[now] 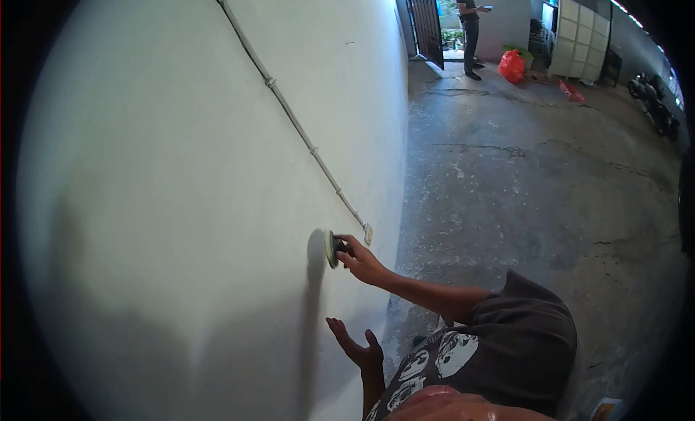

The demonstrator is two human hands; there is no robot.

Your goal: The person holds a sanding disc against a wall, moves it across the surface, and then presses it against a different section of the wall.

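White plaster wall [181, 204] looks smooth around my right hand [362, 262], whose fingers clasp a round sanding pad [331, 248] flat against it, while my left hand [356, 347] hovers open below, holding nothing.

White wall [181, 167]; grey cracked floor [521, 175]; red bag [511, 65]; dark shirt [507, 341] (white face prints).
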